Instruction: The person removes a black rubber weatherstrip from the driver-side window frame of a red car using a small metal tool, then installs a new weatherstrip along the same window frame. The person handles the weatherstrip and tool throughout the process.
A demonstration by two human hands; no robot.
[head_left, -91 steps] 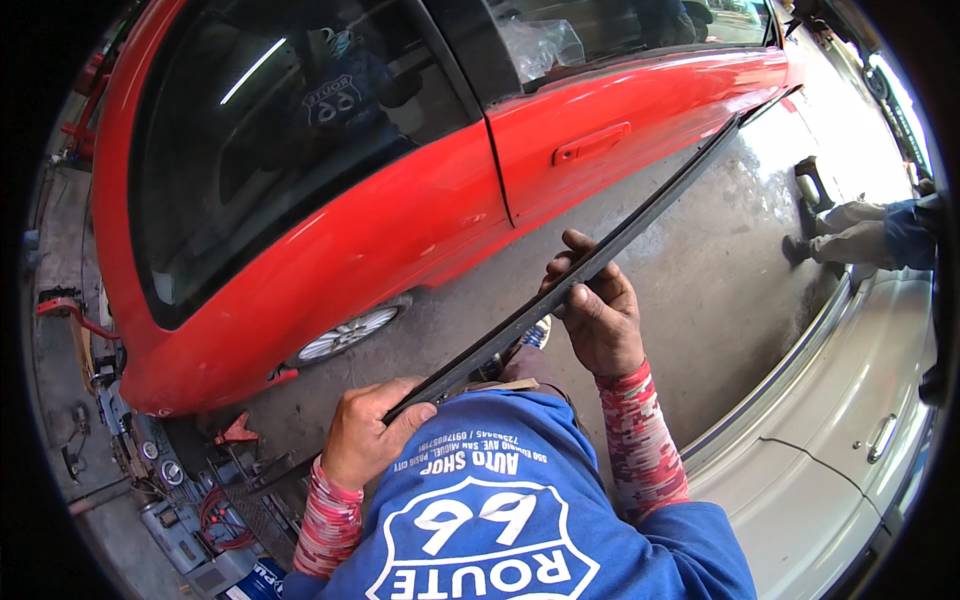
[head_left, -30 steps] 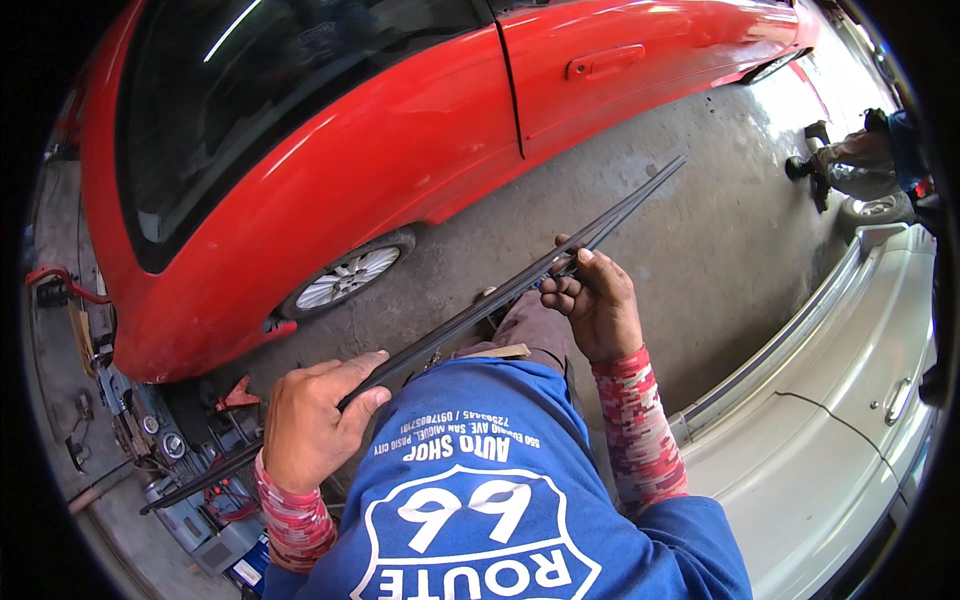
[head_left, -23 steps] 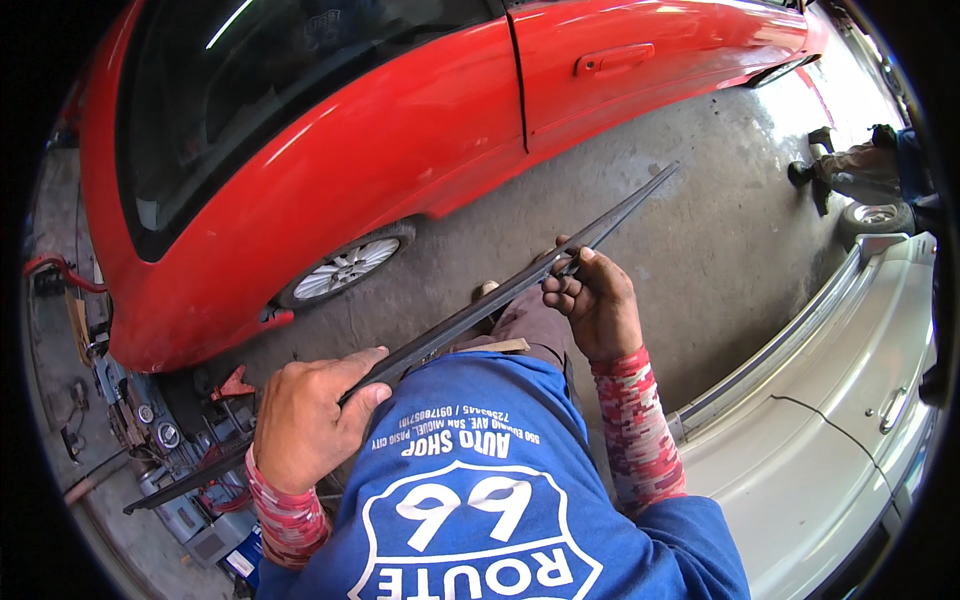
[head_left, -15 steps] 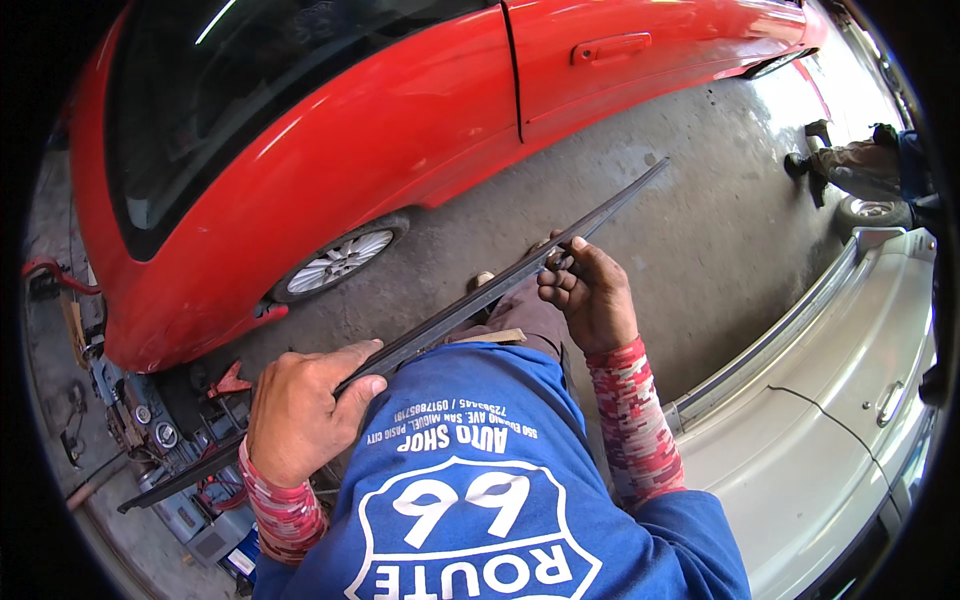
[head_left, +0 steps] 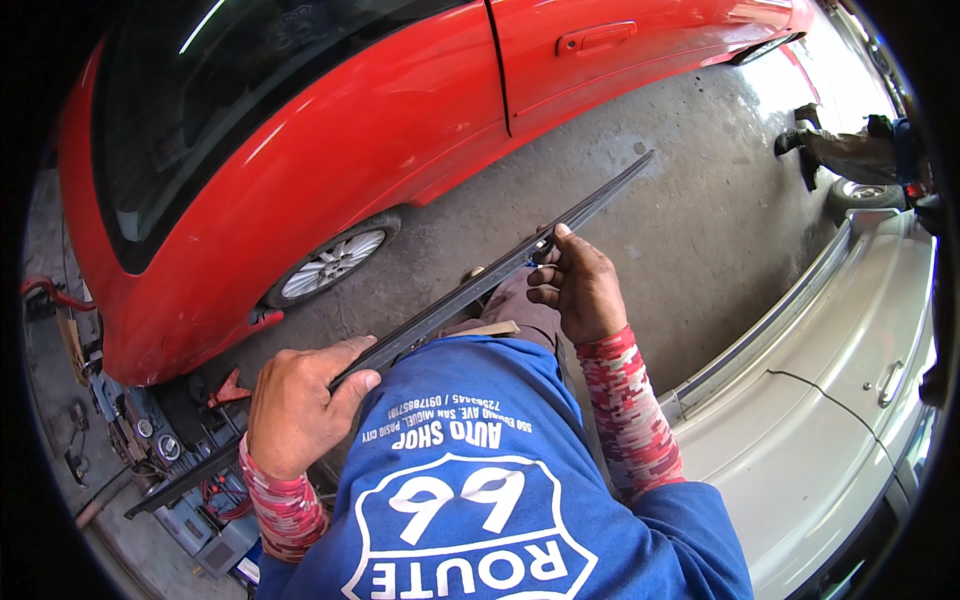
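A long, narrow black trim strip (head_left: 455, 300) lies slantwise across my front, from the lower left up to the far right. My left hand (head_left: 300, 408) is closed round it, with the thumb on the near side and the fingers over the top. Farther along, my right hand (head_left: 590, 290) pinches the strip's near edge between thumb and fingertips, the other fingers curled. A small shiny bit shows at those fingertips, too small to name. Behind my left wrist the strip's other end reaches out over the tools.
A red car (head_left: 400, 130) with a silver-spoked wheel (head_left: 332, 268) stands ahead and to the left. At the right is a pale car (head_left: 800, 400). Tools and a red jack stand (head_left: 230, 388) crowd the left floor. Another person's legs (head_left: 850, 155) show far right, near a loose wheel (head_left: 865, 192).
My right hand has shifted slightly left and up against the strip, its thumb now on the edge. The strip's far tip has moved a little left. My left hand keeps its hold.
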